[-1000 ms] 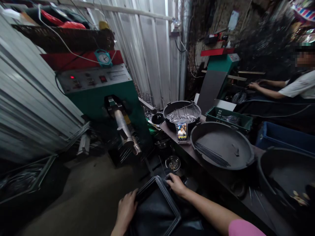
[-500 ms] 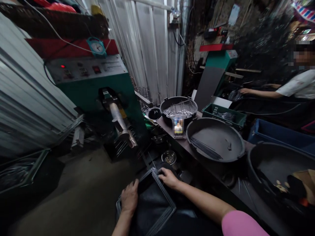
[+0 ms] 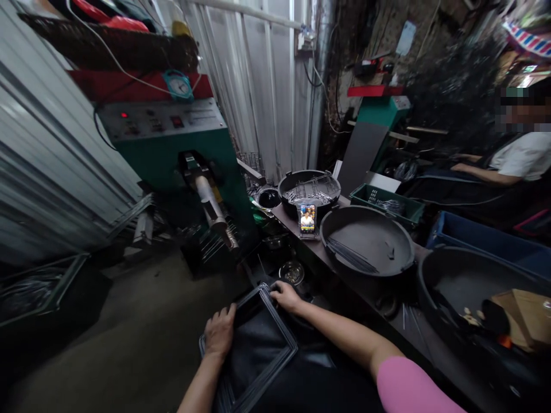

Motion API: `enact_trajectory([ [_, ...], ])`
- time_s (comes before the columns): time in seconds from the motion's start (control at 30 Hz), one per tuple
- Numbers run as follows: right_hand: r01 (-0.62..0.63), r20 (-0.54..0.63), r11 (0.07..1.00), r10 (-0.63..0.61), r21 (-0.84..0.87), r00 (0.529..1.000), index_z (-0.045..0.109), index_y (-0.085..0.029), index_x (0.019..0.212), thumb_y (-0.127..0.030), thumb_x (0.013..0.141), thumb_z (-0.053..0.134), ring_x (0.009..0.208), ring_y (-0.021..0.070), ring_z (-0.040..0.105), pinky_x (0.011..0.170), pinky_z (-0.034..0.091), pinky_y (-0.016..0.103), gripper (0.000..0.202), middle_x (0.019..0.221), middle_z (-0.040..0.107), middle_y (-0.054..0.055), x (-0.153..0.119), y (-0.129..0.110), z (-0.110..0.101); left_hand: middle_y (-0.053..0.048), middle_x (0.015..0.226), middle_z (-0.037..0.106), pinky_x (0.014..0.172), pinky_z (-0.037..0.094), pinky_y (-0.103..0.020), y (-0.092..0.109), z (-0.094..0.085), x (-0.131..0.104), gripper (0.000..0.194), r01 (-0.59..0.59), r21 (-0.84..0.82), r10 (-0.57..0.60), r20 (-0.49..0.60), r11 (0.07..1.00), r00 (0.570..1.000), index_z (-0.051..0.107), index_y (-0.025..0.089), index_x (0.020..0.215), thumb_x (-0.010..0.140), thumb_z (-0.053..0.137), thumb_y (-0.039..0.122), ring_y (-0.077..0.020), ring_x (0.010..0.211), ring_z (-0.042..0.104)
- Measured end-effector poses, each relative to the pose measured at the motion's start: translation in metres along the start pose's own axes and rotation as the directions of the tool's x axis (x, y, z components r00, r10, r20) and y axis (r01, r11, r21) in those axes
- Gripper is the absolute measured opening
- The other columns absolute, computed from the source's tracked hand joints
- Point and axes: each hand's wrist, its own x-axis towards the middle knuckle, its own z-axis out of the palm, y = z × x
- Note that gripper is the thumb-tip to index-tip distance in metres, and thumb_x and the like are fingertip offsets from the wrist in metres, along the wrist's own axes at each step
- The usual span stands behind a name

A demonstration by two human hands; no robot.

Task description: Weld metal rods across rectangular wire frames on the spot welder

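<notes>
A stack of rectangular wire frames (image 3: 280, 324) lies across my lap on dark, shiny cloth, with one corner pointing away from me. My left hand (image 3: 219, 331) is wrapped over the stack's left side, its fingers curled around the wires. At the far corner my right hand (image 3: 284, 297) grips the bundled wires between thumb and fingers. Beyond the corner sits a small metal bowl (image 3: 291, 272) with small pieces in it. Ahead on the left stands a green machine (image 3: 150, 155) with a metal arm (image 3: 210, 207) jutting toward me.
Along the bench (image 3: 286, 221) on the right stand a round pan of wire parts (image 3: 284, 192), a pan with thin rods (image 3: 387, 229) and a pan holding a cardboard box (image 3: 434, 269). A lit phone (image 3: 307, 219) leans there. A co-worker (image 3: 520, 155) sits far right. A bin (image 3: 73, 284) is left.
The view has shifted slightly. Both hands keep hold of the wire frames, which appear a little higher and further left. The co-worker's hand has drawn back toward their body.
</notes>
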Motion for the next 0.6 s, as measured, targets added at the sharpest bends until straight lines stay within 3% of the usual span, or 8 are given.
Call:
enact_trajectory([
  [0.1,0.033,-0.028,0.999,-0.033,-0.018,0.999,0.058,-0.016,0.075,-0.011,0.068,0.05,0.069,0.0128,0.056,0.065,0.044,0.024,0.012,0.07,0.059,-0.001,-0.003,-0.004,-0.002,-0.012,0.102,0.059,0.068,0.038,-0.033,0.002,0.0,-0.003,0.044,0.029,-0.003,-0.029,-0.057,1.0,0.998,0.053,0.018,0.112,0.08,0.024,0.008,-0.0215,0.087,0.053],
  [0.23,0.058,-0.05,0.998,-0.06,-0.033,0.997,0.058,-0.016,0.077,-0.011,0.069,0.05,0.075,0.0135,0.055,0.07,0.043,0.025,0.012,0.075,0.06,0.0,-0.008,-0.001,-0.003,-0.012,0.107,0.057,0.072,0.038,-0.036,0.004,-0.004,-0.003,0.044,-0.014,-0.049,0.013,-0.033,0.999,0.999,0.051,0.018,0.114,0.08,0.026,0.007,-0.022,0.093,0.051],
  [0.43,0.061,-0.068,0.998,-0.062,-0.012,0.996,0.058,-0.017,0.079,-0.015,0.071,0.049,0.067,0.0122,0.054,0.061,0.043,0.022,0.012,0.068,0.057,-0.002,-0.014,0.005,-0.002,-0.009,0.12,0.05,0.085,0.033,-0.036,0.005,-0.014,-0.013,0.052,-0.051,-0.134,0.046,-0.038,0.99,0.998,0.04,0.02,0.125,0.076,0.029,0.003,-0.0195,0.108,0.044],
  [0.5,0.06,-0.073,0.998,-0.059,0.005,0.996,0.057,-0.017,0.078,-0.016,0.071,0.049,0.063,0.0112,0.054,0.058,0.043,0.021,0.012,0.066,0.056,-0.003,-0.015,0.006,-0.002,-0.01,0.12,0.05,0.084,0.035,-0.033,-0.001,-0.015,-0.022,0.046,0.012,-0.184,-0.029,-0.089,0.983,0.996,0.041,0.019,0.124,0.08,0.031,0.012,-0.0192,0.108,0.044],
  [0.6,0.067,-0.068,0.997,-0.064,0.041,0.996,0.057,-0.018,0.079,-0.017,0.071,0.048,0.059,0.01,0.052,0.054,0.042,0.02,0.012,0.064,0.055,-0.004,-0.014,0.009,-0.002,-0.015,0.108,0.056,0.072,0.041,-0.031,-0.016,-0.011,-0.036,0.044,0.229,-0.263,-0.268,-0.122,0.937,0.956,0.045,0.012,0.12,0.083,0.03,0.032,-0.0223,0.095,0.052],
])
